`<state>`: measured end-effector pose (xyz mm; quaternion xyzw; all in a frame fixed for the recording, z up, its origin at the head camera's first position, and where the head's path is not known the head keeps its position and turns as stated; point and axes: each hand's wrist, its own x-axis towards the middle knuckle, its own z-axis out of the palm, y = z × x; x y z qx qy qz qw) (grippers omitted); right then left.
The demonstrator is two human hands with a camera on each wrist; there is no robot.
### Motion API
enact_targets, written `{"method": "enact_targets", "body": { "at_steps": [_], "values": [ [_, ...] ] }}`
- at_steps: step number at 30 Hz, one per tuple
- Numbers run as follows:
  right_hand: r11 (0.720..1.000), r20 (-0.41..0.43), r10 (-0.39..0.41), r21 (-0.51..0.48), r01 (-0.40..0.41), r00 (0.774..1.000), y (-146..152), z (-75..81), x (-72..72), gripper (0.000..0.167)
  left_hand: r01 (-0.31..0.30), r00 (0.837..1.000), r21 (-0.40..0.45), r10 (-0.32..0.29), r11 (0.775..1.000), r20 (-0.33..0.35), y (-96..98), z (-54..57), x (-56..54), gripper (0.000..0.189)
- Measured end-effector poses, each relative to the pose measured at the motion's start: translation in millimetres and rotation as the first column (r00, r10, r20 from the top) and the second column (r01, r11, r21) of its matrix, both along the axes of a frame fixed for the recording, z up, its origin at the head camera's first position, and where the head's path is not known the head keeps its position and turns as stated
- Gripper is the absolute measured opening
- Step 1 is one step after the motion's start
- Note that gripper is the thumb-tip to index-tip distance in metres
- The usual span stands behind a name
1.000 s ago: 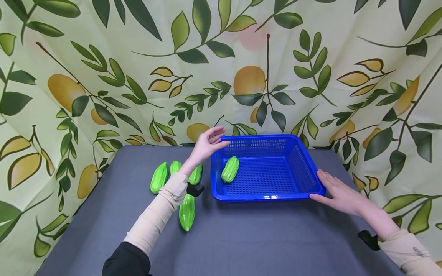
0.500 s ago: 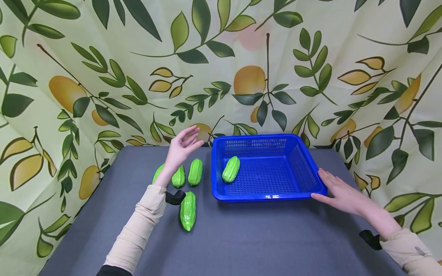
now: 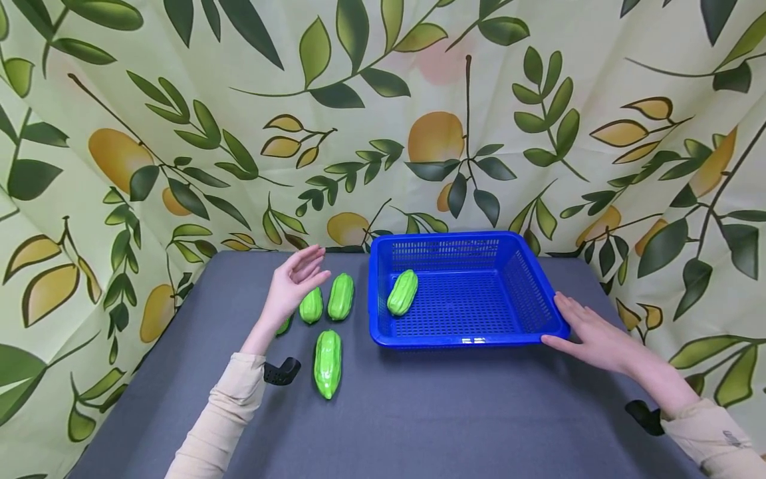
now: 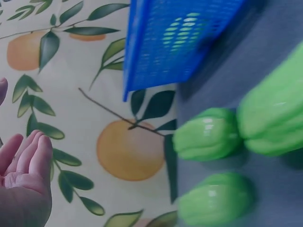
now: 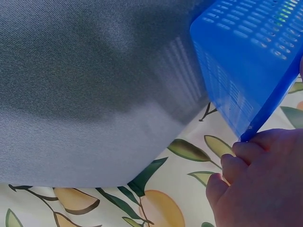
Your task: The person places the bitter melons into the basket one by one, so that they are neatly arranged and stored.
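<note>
My left hand (image 3: 291, 283) hangs above the left side of the table with fingers loosely bent and nothing in them. Beneath and beside it lie ridged green gourds: one (image 3: 284, 326) mostly covered by the hand and wrist, another (image 3: 311, 307), and a third (image 3: 340, 297). Closer to the front lies a longer gourd (image 3: 328, 364) with a pointed tip. The blue plastic basket (image 3: 469, 338) has one green gourd (image 3: 403, 293) inside at its left. My right hand (image 3: 598, 339) rests on the basket's right rim near the front corner, fingers extended along the outside.
A grey cloth (image 3: 455, 412) covers the table. Behind it and along both sides hangs a pale curtain (image 3: 371, 60) printed with leaves and orange fruit, close behind the basket's rear rim. Black wrist cameras (image 3: 282, 371) are strapped to both wrists.
The left hand has moved left from beside the basket's left rim, then down toward the gourds, staying empty. The right hand stays on the basket rim.
</note>
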<state>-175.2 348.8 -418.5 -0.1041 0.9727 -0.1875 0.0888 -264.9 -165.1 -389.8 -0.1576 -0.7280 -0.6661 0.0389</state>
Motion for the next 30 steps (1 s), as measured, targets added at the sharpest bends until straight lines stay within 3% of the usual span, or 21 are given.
{"method": "enact_targets", "body": {
  "at_steps": [5, 14, 24, 30],
  "values": [
    [1.000, -0.003, 0.001, -0.003, -0.001, 1.000, 1, -0.7, 0.3, 0.099, -0.007, 1.000, -0.032, 0.008, 0.999, 0.021, -4.6, -13.6, 15.4, 0.058],
    [1.000, 0.000, 0.001, -0.008, -0.001, 1.000, 3, -2.5, 1.1, 0.098, -0.051, 0.998, -0.040, 0.053, 0.998, 0.043, -15.1, -21.3, 32.8, 0.058],
    [1.000, 0.000, 0.009, -0.011, -0.009, 1.000, 3, -3.4, 0.2, 0.097, -0.108, 0.987, -0.062, 0.114, 0.992, 0.117, -27.6, -44.8, 54.7, 0.057],
    [1.000, -0.009, 0.022, -0.018, -0.022, 1.000, 3, -2.6, 0.4, 0.096, -0.091, 0.979, -0.099, 0.107, 0.991, 0.175, -31.1, -61.9, 69.1, 0.061]
  ]
}}
